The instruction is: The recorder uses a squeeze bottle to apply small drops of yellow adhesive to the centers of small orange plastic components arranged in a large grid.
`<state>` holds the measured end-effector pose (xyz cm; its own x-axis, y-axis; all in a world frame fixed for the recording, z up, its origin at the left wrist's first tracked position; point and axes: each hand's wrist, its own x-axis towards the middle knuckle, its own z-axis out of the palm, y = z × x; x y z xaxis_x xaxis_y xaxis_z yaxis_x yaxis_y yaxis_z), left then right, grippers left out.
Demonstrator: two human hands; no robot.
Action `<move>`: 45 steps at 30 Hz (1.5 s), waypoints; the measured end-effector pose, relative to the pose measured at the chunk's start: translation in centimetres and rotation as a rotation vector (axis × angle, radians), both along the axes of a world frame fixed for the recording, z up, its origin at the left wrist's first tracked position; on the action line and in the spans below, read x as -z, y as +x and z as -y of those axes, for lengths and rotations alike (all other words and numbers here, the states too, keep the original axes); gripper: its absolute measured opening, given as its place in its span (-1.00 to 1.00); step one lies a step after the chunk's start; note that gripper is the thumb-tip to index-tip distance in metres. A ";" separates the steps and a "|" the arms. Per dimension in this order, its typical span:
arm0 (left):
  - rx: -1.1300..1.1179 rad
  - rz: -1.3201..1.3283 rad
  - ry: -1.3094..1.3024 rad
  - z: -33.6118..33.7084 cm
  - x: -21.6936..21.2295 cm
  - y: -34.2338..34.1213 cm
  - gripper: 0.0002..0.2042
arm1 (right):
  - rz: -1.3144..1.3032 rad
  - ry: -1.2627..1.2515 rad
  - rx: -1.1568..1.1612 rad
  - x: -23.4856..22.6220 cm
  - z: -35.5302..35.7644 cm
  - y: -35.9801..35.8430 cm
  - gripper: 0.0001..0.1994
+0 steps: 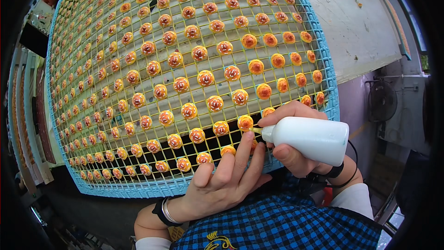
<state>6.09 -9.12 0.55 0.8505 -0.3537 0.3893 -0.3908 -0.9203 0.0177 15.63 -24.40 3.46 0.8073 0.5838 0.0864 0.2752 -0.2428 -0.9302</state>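
My right hand (295, 161) grips a white squeeze bottle (314, 139), tilted so that its thin yellowish nozzle (254, 130) meets the edge of a small orange-yellow bun-shaped piece (245, 122). My left hand (222, 190) is spread over the near part of the mesh, its index fingertip beside the nozzle and that piece. Pieces left of the nozzle, such as one with white flecks (205, 78), carry white marks on reddish-brown tops. Several to the right, like a plain one (263, 91), show only brown-orange tops. My fingers hide some pieces.
The pieces sit in rows on a yellow-green mesh rack with a light-blue woven rim (329, 78). A pale tabletop (351, 23) lies beyond it at the right. A dark fan (383, 98) stands farther right, and long boards (23, 115) are at the left.
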 end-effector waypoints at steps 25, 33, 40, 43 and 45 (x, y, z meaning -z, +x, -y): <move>0.008 -0.029 0.012 -0.1 -0.2 0.0 -0.53 | -0.008 -0.030 0.030 -0.4 0.8 0.1 -0.76; 0.013 -0.040 0.012 -0.2 -0.3 0.0 -0.52 | 0.035 -0.065 0.015 -0.4 0.7 0.2 -0.77; 0.014 -0.051 0.019 -0.2 -0.4 0.1 -0.51 | 0.008 -0.058 0.024 -0.4 0.8 0.3 -0.77; 0.009 -0.056 0.019 -0.1 -0.4 0.1 -0.51 | -0.012 -0.045 0.036 -0.5 0.8 0.2 -0.77; 0.012 -0.055 0.018 -0.1 -0.4 0.1 -0.51 | -0.025 -0.035 0.048 -0.5 0.9 0.2 -0.77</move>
<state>6.15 -8.99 0.96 0.8661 -0.3702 0.3361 -0.4005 -0.9160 0.0232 15.78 -25.28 3.99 0.8361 0.5467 0.0458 0.2388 -0.2876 -0.9275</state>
